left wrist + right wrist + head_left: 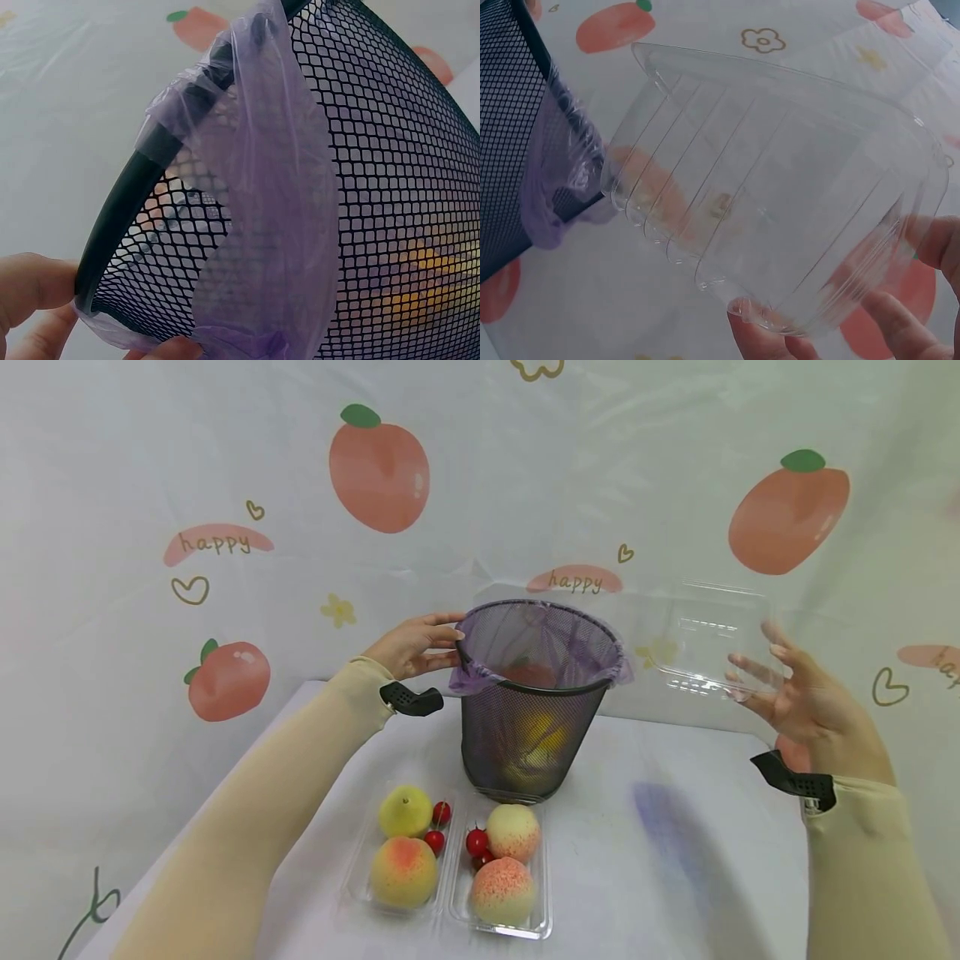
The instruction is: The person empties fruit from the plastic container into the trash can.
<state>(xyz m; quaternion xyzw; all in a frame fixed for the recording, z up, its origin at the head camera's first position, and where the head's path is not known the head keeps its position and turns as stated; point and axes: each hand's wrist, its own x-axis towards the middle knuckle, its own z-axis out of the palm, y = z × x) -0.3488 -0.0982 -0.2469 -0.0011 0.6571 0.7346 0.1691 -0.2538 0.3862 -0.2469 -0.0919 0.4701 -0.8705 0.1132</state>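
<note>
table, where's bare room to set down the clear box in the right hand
The widest bare patch of table stretches from the bin and right tray across to the right sleeve. It's crowded left of that: the left tray and right tray lie side by side, just in front of the bin, and the left sleeve reaches across there.

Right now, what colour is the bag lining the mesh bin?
Translucent purple: the bag shows best in the left wrist view.
</note>
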